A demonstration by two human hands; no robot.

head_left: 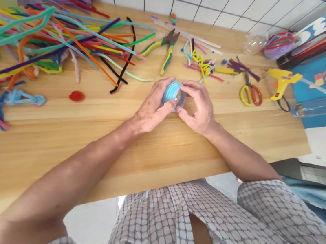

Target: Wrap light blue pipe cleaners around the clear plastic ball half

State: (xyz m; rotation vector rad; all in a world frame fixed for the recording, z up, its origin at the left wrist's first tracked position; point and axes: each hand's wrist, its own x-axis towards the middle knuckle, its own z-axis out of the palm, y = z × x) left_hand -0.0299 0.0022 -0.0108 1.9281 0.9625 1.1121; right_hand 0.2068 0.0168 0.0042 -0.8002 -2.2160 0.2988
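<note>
Both hands meet over the middle of the wooden table [60, 138]. My left hand [151, 108] curls round a clear plastic ball [174, 95] that has light blue pipe cleaner coiled inside it. My right hand [198, 108] presses its fingers against the ball's right side, thumb on the clear shell. The ball sits just above the tabletop between the two palms.
A heap of coloured pipe cleaners [45, 41] covers the far left. Pliers with yellow-green handles [166, 49], scissors [250, 92], a yellow glue gun [280, 80], a clear ball half [254, 43] and a red round piece [76, 96] lie around. Tiled floor beyond the far edge.
</note>
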